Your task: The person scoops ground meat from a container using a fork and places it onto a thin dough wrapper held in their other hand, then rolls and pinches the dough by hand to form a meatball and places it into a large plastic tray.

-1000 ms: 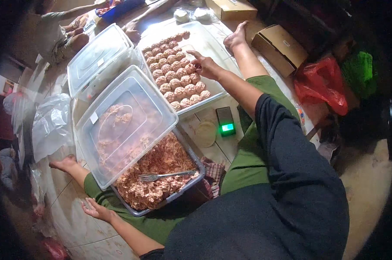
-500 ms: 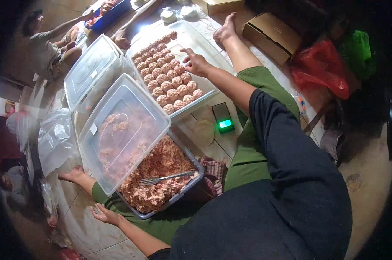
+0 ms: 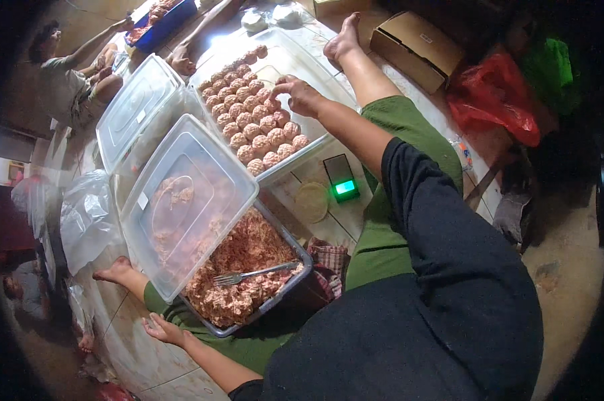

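My right hand [image 3: 298, 95] is over a translucent plastic tray [image 3: 302, 63], its fingers bent down at the edge of the rows of meatballs [image 3: 252, 130]. The fingertips are close to a ball at the row's end; whether they touch it is unclear. No object shows in that hand. My left hand [image 3: 163, 331] rests palm up by my left leg, fingers loosely apart and holding nothing. Beside it is a grey tub [image 3: 304, 269] of shredded, meat-like mixture [image 3: 231, 301], with a fork [image 3: 248, 273] lying on top. A translucent lid [image 3: 188, 200] partly covers the mixture.
A small scale [image 3: 342, 180] with a lit green display stands near a round, flat disc [image 3: 312, 202]. Another lidded bin [image 3: 138, 110] is left of the tray. A cardboard box [image 3: 417, 50] and red plastic bag [image 3: 492, 100] lie right. Another person sits near a blue container [image 3: 161, 27].
My right hand has moved slightly left, and its fingers, stretched out before, now bend down toward the meatballs. My left hand stays in place by my leg.
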Motion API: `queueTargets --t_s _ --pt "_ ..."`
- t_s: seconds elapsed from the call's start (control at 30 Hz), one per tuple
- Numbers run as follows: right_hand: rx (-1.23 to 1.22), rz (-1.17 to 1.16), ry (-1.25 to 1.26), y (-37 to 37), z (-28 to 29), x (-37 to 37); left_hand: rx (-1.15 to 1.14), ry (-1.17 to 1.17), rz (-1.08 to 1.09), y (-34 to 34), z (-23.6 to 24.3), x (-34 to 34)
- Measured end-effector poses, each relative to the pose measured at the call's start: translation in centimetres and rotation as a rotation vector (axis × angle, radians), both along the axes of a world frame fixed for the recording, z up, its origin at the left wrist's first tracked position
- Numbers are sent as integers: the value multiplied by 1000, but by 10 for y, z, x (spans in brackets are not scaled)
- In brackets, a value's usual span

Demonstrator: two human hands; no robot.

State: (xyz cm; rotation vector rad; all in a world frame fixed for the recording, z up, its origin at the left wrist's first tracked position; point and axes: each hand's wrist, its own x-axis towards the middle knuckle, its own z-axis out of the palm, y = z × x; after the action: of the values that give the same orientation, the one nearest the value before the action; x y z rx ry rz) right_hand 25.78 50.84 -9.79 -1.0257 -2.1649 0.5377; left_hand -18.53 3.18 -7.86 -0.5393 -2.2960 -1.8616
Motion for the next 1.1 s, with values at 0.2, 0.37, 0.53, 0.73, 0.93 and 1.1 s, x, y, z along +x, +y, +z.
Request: queueTargets --t_s 0.2,0.37,0.53,0.73,0.93,1.1 --pt "32 18 103 5 1 2 9 -32 2 4 6 9" --pt "117 -44 261 -9 19 2 51 -4 -44 3 -9 -9" --pt "132 66 326 -78 59 16 -103 181 -40 -8 -25 -10" --pt "-25 222 -31 -207 11 36 -71 310 7 -38 -31 -4" --pt "-91 122 -499 -211 -64 11 308 -41 -116 -23 -34 35" --pt "-30 181 -611 -218 -55 -6 251 87 -226 -51 -18 103"
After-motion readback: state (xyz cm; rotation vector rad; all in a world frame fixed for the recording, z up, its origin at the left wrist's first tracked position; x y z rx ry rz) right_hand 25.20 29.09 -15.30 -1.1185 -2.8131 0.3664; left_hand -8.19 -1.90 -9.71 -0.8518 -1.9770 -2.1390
